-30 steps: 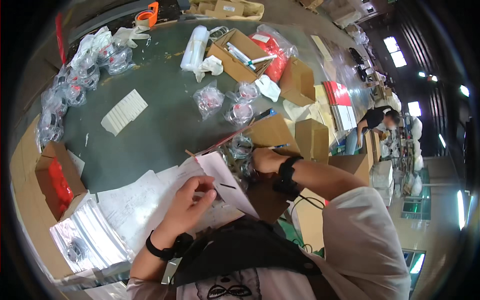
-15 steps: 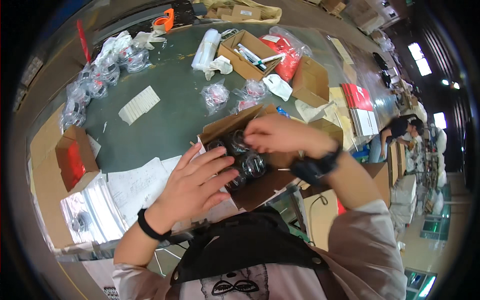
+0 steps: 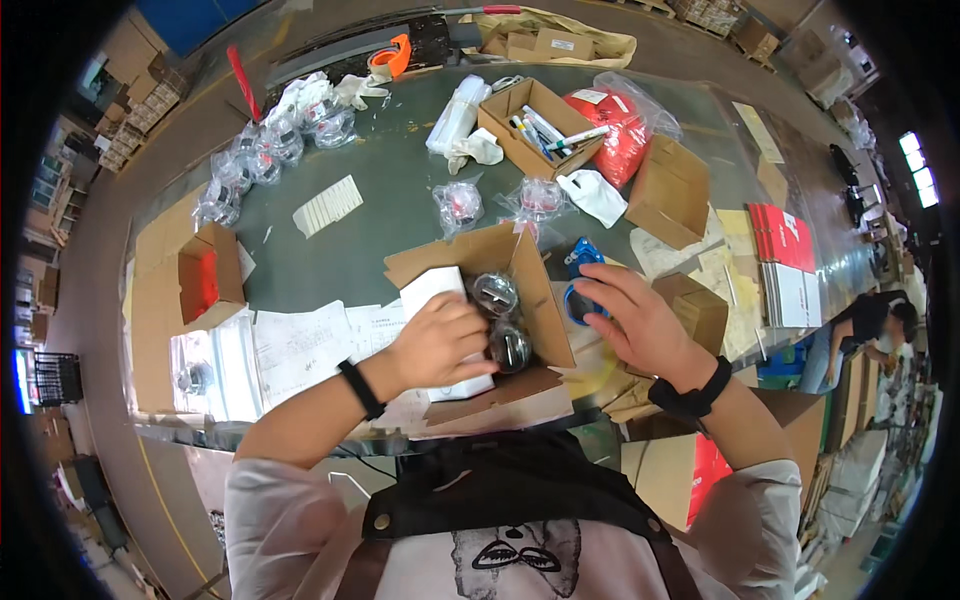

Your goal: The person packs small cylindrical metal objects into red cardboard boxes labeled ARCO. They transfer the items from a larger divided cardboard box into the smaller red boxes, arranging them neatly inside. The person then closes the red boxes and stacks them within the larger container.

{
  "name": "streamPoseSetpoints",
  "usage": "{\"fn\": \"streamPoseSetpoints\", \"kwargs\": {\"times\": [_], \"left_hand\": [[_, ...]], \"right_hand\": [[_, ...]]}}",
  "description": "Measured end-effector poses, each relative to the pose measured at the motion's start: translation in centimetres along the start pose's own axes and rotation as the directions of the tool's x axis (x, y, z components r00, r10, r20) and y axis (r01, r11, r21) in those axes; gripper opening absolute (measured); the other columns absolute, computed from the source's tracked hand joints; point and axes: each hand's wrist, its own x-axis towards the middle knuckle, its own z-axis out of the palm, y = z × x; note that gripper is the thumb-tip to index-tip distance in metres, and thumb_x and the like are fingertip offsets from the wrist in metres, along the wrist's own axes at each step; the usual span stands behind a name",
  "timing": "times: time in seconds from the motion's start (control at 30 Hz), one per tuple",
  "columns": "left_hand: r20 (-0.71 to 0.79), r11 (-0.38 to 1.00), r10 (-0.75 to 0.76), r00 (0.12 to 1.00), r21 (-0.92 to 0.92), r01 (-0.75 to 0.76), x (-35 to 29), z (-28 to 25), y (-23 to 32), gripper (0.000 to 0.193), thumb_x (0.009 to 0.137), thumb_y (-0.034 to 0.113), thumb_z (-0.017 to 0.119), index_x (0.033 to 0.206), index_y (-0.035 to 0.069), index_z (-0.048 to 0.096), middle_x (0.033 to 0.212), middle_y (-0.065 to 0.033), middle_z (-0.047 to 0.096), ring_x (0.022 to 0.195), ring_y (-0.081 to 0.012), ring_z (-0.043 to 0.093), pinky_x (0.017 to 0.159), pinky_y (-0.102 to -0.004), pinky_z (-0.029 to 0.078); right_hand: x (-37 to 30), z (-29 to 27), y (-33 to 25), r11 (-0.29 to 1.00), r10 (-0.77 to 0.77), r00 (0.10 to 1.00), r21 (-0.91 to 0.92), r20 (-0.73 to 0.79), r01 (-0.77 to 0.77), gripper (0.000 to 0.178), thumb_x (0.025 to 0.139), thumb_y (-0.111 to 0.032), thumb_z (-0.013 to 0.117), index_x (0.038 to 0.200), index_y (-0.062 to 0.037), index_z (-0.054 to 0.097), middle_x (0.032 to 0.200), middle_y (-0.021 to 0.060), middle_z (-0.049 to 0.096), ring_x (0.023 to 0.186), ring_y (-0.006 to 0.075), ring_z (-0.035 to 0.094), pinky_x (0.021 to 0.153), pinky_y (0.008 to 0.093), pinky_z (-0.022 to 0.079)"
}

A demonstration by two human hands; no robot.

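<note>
An open cardboard box (image 3: 548, 290) stands in front of me at the table's near edge. Inside are two round dark parts (image 3: 510, 345) in clear plastic, beside a slim white box (image 3: 432, 285). My left hand (image 3: 440, 340) lies over the white box, fingers curled across its edge. Just right of the carton, my right hand (image 3: 645, 325) reaches in with thumb and fingers apart. Its fingertips are over a blue tool (image 3: 582, 258) with a rounded body, perhaps a tape dispenser; whether they touch it I cannot tell.
Bagged parts (image 3: 461, 204) lie beyond the carton, with more at far left. A carton of markers (image 3: 520, 150), a red bag (image 3: 622, 135), and a white glove (image 3: 594, 198) sit at the back. Papers (image 3: 300, 350) spread leftward. Another person (image 3: 865, 325) works at far right.
My right hand has left the carton's inside and moved right to the blue tool. My left hand has curled over the white box, which now shows along the carton's left side. The view has shifted.
</note>
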Motion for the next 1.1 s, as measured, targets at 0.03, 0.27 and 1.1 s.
{"fn": "streamPoseSetpoints", "kwargs": {"times": [0.03,0.27,1.1], "left_hand": [[-0.014,0.999,0.02,1.0,-0.028,-0.021,-0.9,-0.4,-0.1,0.032,0.081,0.041,0.066,0.077,0.01,0.06,0.092,-0.0057,0.058,0.093,-0.0248,0.055,0.093,-0.0421,0.04],[0.254,0.997,-0.062,0.965,0.053,0.05,-2.5,3.3,-1.2,0.033,0.082,0.037,0.062,0.067,0.008,0.066,0.08,-0.0034,0.058,0.085,-0.0213,0.054,0.09,-0.035,0.04],[-0.33,0.823,-0.565,0.756,-0.168,0.542,-5.9,4.2,1.2,0.053,0.065,0.01,0.07,0.113,0.003,0.047,0.114,-0.0154,0.051,0.108,-0.0338,0.05,0.094,-0.0444,0.04]], "right_hand": [[0.0,0.2,0.4,0.999,-0.046,0.999,0.006,-0.001,0.046,0.039,0.078,-0.006,0.07,0.116,-0.0069,0.058,0.127,0.0131,0.052,0.117,0.0329,0.052,0.096,0.0403,0.046],[4.9,5.5,1.4,0.855,-0.518,0.844,0.106,0.139,0.508,0.048,0.08,-0.041,0.068,0.116,-0.0129,0.056,0.141,0.0093,0.045,0.134,0.031,0.039,0.112,0.05,0.026],[6.4,15.9,-2.7,0.935,-0.308,0.944,0.218,0.118,0.278,0.033,0.07,-0.03,0.072,0.084,-0.0043,0.057,0.105,0.0122,0.054,0.108,0.0294,0.05,0.107,0.0488,0.033]]}}
